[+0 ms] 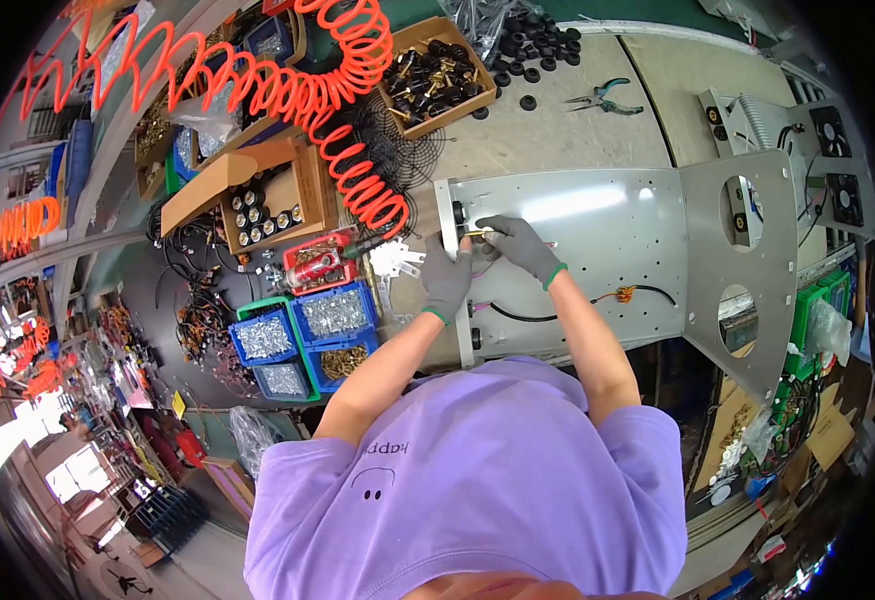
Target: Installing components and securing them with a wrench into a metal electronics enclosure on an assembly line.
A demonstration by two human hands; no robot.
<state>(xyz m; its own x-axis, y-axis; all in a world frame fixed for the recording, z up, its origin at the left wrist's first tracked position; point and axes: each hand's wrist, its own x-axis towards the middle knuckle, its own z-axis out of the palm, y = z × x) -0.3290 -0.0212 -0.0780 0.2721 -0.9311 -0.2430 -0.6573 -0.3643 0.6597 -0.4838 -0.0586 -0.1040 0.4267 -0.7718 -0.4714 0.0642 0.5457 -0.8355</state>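
Purple shirt point(522, 475), gloved hands point(525, 248) tightly curled at brass-coloured piece point(475, 234)

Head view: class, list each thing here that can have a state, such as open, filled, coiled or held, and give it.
Left hand: gloved, at the metal panel's edge
Right hand: gloved, fingers closed around a brass-coloured part
Metal panel: lying flat, inner side exposed
Orange hose: coiled
Pliers: lying down, handles spread
Flapped cardboard box: open, partly filled
Blue bins: open-topped, filled
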